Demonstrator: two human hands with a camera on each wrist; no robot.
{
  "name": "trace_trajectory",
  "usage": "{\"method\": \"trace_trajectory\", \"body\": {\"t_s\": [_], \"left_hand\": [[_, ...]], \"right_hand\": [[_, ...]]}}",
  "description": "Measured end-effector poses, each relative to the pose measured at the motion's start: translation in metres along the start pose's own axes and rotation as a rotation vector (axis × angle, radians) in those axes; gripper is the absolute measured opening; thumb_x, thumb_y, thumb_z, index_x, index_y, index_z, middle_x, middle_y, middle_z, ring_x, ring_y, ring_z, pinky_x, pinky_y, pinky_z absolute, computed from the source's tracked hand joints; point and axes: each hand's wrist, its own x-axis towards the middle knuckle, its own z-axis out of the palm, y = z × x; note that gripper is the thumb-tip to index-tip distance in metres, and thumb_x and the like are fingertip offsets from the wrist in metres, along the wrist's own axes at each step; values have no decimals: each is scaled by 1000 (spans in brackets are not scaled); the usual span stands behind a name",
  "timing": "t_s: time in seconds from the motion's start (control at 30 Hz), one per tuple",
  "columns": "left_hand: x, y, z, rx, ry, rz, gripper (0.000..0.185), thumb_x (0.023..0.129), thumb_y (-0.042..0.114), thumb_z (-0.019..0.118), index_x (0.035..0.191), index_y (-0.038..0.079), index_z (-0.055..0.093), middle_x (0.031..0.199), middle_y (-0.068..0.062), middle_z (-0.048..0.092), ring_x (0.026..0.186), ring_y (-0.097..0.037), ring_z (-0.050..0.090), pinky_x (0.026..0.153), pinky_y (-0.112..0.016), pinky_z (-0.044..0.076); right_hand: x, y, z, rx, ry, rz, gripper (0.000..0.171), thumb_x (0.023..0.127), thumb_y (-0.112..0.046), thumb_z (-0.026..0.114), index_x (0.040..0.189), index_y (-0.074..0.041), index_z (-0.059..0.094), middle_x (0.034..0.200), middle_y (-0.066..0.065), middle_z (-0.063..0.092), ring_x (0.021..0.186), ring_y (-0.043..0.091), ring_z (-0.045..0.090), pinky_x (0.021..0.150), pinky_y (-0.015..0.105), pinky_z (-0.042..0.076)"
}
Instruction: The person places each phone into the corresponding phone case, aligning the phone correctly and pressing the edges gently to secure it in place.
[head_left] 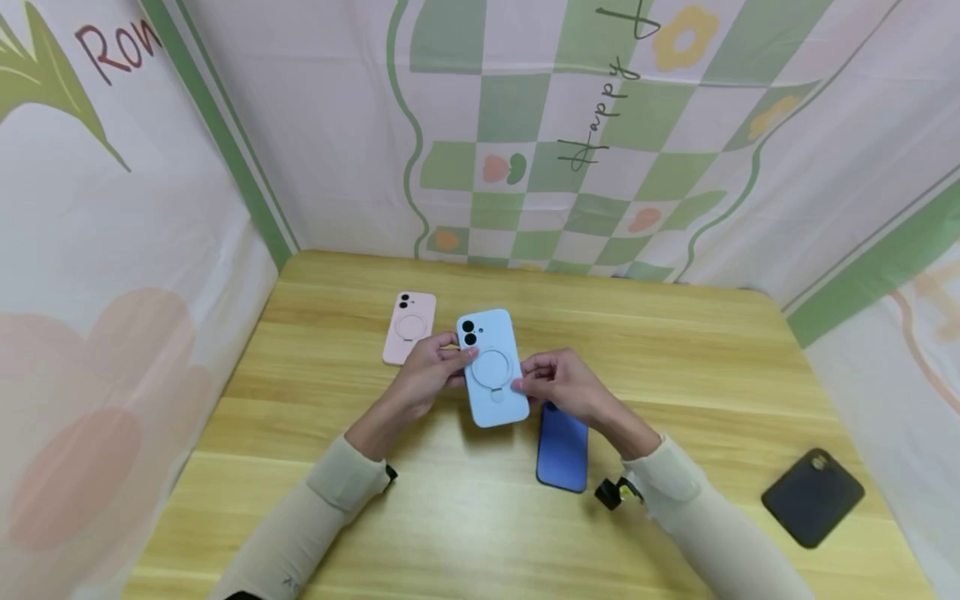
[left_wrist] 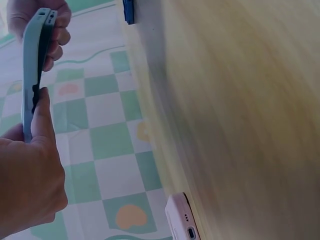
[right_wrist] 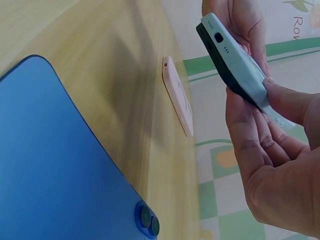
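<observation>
A light blue phone case [head_left: 492, 367] with a round ring on its back is held above the wooden table [head_left: 675, 358] by both hands. My left hand [head_left: 429, 368] grips its left edge, thumb near the camera holes. My right hand [head_left: 558, 385] pinches its right edge near the ring. The left wrist view shows the case [left_wrist: 34, 65] edge-on, with my left thumb [left_wrist: 42, 117] on it. In the right wrist view a dark phone sits inside the case [right_wrist: 235, 65], held by my right fingers [right_wrist: 260, 150].
A pink case [head_left: 408, 327] lies flat behind my left hand. A darker blue phone [head_left: 562, 448] lies under my right wrist. A black case [head_left: 812, 497] sits at the front right. Patterned cloth walls [head_left: 570, 142] enclose the table.
</observation>
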Motion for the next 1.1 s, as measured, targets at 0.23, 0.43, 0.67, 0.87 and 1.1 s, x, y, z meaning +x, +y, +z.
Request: {"method": "trace_trajectory", "body": {"t_s": [0.23,0.43,0.67,0.87,1.1], "left_hand": [[0,-1,-3,12,-58,-12,36,107,9,63,139,-9,59,115,-23,76,91,-20,78,88,-36,65],[0,1,-6,78,-126,-47,36,108,18,64,131,-10,63,98,-14,78,80,-18,77,76,-34,67],[0,2,-6,150,-163,-71,33,106,15,66,126,-12,64,95,-12,77,81,-17,76,74,-33,66],[-2,1,-5,44,-83,-26,36,107,13,65,134,-11,61,108,-20,74,89,-22,77,82,-36,66],[-3,1,-5,-46,35,30,36,107,11,64,135,-12,60,100,-15,72,83,-18,75,69,-27,65]], "right_hand": [[-1,-2,-6,-44,-57,-48,17,100,-5,72,109,9,73,90,12,77,74,19,72,71,47,66],[-4,-8,-11,-152,-150,-102,10,99,-8,75,101,2,75,82,7,74,71,24,69,65,43,64],[-4,-11,-15,-239,-181,-136,6,96,-9,78,98,-4,77,75,1,70,65,16,61,56,25,51],[-2,-6,-13,-259,19,-90,19,99,-23,77,107,-7,81,90,3,77,79,19,69,69,35,61],[1,3,-14,-118,107,-42,29,102,-22,74,115,3,77,97,12,80,87,36,76,79,51,65]]}}
